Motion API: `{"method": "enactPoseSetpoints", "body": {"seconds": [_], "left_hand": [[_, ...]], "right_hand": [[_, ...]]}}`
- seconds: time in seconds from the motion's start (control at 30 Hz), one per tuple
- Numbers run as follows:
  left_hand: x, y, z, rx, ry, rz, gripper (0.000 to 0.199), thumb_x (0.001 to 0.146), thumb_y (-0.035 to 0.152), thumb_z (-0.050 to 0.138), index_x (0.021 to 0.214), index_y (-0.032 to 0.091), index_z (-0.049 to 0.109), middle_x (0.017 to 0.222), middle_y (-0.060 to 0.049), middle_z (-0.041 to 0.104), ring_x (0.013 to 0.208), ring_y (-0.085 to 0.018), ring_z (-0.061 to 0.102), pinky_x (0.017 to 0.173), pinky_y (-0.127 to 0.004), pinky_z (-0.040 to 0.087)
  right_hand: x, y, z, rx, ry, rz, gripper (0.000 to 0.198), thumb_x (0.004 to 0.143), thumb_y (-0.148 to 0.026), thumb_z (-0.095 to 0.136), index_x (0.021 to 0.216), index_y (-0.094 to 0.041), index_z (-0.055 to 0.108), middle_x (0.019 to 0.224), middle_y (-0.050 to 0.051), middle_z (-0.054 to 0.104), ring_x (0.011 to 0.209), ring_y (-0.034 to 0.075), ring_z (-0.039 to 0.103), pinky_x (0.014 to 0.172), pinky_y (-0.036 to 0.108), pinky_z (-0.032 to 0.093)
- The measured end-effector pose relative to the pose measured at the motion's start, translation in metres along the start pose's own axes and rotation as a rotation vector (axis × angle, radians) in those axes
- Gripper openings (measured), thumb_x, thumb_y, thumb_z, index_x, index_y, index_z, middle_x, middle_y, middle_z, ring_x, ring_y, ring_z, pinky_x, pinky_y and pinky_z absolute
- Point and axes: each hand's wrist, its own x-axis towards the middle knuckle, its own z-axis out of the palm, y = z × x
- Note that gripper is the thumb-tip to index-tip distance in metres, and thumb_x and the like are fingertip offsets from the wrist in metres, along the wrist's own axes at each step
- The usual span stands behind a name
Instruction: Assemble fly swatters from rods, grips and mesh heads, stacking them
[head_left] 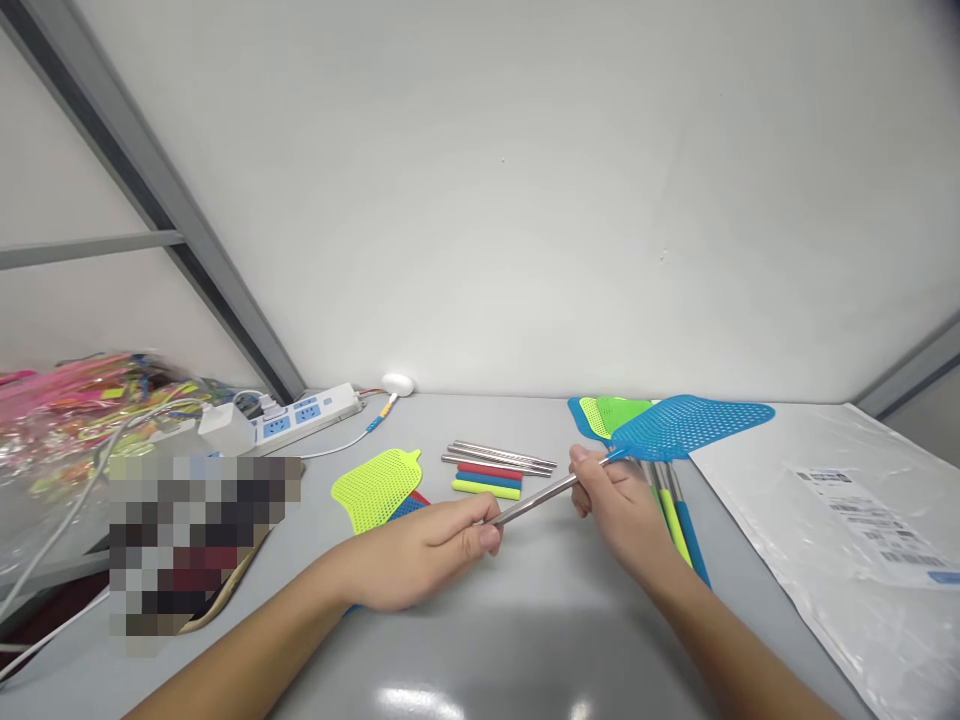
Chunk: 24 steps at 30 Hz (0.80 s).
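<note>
A fly swatter with a blue perforated head [686, 425] and a metal rod is held aslant above the table between both hands. My left hand [420, 550] is closed round the rod's lower end. Close to the blue head, my right hand [619, 500] pinches the rod. Beyond my left hand lies a yellow-green swatter head [379, 488], overlapping blue and red ones that are partly hidden. Loose metal rods [501, 456] and red, blue and yellow-green handle sleeves [487, 483] lie mid-table. Behind my right hand are several swatters with coloured handles [679, 525], partly covered by the hand.
A white plastic mailing bag [847, 520] with a printed label covers the table's right side. At the left are a power strip [307, 415], cables, a pixelated object [199, 550] and clear bags of colourful items [97, 430]. A white wall stands behind.
</note>
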Motion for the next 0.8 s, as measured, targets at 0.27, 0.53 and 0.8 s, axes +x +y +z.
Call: {"method": "enactPoseSetpoints", "body": {"seconds": [0.27, 0.53, 0.8], "left_hand": [[0.007, -0.004, 0.013, -0.476, -0.291, -0.004, 0.036, 0.098, 0.05, 0.035, 0.092, 0.019, 0.05, 0.053, 0.008, 0.045, 0.029, -0.005, 0.031, 0.036, -0.02, 0.038], [0.018, -0.009, 0.019, -0.808, -0.323, -0.04, 0.035, 0.1, 0.046, 0.028, 0.095, 0.02, 0.051, 0.054, 0.01, 0.035, 0.028, -0.002, 0.016, 0.033, -0.022, 0.045], [0.019, -0.011, 0.016, -0.896, -0.287, -0.223, 0.035, 0.094, 0.055, 0.041, 0.08, 0.023, 0.041, 0.051, 0.01, 0.028, 0.033, -0.003, 0.007, 0.027, -0.011, 0.02]], "right_hand": [[-0.016, -0.01, 0.018, 0.017, -0.215, -0.02, 0.055, 0.093, -0.057, 0.042, 0.054, -0.02, 0.043, 0.056, -0.002, 0.039, 0.057, 0.011, 0.04, 0.057, 0.027, 0.031], [-0.015, -0.004, 0.029, 0.169, -0.083, 0.135, 0.044, 0.08, -0.059, 0.063, 0.066, -0.019, 0.054, 0.058, -0.004, 0.045, 0.054, 0.01, 0.04, 0.054, 0.025, 0.032], [-0.008, 0.006, 0.031, 0.408, 0.046, 0.226, 0.046, 0.07, -0.06, 0.071, 0.059, -0.018, 0.058, 0.049, -0.005, 0.041, 0.049, 0.009, 0.035, 0.051, 0.026, 0.035]]}}
